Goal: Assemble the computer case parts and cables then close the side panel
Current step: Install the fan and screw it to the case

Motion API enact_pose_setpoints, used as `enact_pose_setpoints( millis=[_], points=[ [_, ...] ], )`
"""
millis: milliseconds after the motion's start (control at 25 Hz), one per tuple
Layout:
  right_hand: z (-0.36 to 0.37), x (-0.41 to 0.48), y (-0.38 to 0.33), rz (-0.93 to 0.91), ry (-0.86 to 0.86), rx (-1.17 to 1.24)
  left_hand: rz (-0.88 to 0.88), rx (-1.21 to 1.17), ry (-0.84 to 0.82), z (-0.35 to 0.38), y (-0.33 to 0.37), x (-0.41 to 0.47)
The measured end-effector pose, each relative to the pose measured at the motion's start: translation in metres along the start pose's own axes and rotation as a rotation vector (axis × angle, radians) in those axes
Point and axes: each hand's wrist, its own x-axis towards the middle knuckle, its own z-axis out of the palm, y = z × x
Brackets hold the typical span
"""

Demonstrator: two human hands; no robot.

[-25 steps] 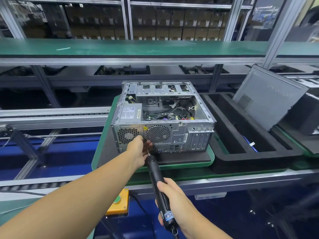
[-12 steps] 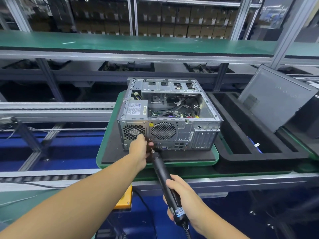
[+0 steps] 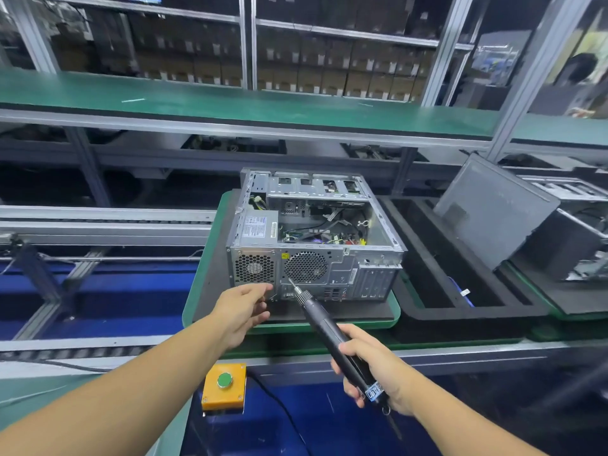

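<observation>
Bare, dull-grey sheet metal case (image 3: pixel 316 245); matt black foam tray (image 3: pixel 460 311); smooth black plastic driver (image 3: pixel 332 337); glossy yellow button box (image 3: pixel 224 388).

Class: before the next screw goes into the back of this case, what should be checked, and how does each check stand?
1. Right hand grips electric screwdriver: ok.
2. Bit seated in a screw on computer case rear: cannot tell.
3. Left hand clear of the bit: ok, open beside it.
4. Case flat on its pallet: ok.
5. Side panel fitted: not ok, it leans in the foam tray.
6. The cables tucked inside: cannot tell.
</observation>
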Motion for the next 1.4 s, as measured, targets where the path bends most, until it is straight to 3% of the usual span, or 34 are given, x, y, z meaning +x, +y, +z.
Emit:
enact_pose_setpoints(
  millis=[160, 280, 480, 640, 1040, 1400],
  points=[
    [-0.009, -0.013, -0.013, -0.043, 0.064, -0.044, 0.038, -0.071, -0.048, 0.015, 0.011, -0.017],
    [-0.018, -0.024, -0.022, -0.051, 0.083, -0.104, 0.027, -0.084, 0.018, 0.035, 0.017, -0.026],
    [-0.041, -0.030, -0.032, -0.021, 0.030, -0.289, -0.101, -0.298, -0.031, 0.070, 0.016, -0.032],
    [-0.062, -0.032, -0.040, -0.013, -0.009, -0.352, -0.119, -0.336, -0.036, 0.091, 0.019, -0.035],
    [-0.087, -0.022, -0.038, 0.002, -0.067, -0.467, -0.137, -0.289, 0.013, 0.100, 0.013, -0.032],
    [-0.069, -0.016, -0.037, -0.019, -0.167, -0.330, -0.001, -0.132, -0.079, 0.080, 0.019, -0.034]
  ],
)
